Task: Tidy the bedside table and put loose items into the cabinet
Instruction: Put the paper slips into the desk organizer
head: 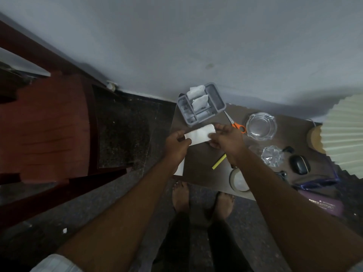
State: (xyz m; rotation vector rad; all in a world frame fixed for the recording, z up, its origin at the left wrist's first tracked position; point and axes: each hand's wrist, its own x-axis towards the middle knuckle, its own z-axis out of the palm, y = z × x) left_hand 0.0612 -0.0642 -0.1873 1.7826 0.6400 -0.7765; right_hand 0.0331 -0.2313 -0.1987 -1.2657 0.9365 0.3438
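Paper (199,135) is held just above the worktop (198,165) (scissors (238,127) close by), left hand (176,144) and right hand (227,138) each pinching one end; an uneven grip could tear or drop it.

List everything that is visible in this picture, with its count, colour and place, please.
organiser: 1, grey, back left of the table
packets: at least 2, white, in the organiser
scissors: 1, orange handles, right of the organiser
ashtray: 1, clear glass, right of the scissors
paper: 1, white, held up over the table
stick: 1, yellow, on the table, nearer than the paper
wrapper: 1, clear, crumpled, before the ashtray
case: 1, black, right of the wrapper
lampshade: 1, cream, right edge
chair: 1, red-brown, left of the table
left hand: 1, pinches the paper's left end
right hand: 1, pinches the paper's right end
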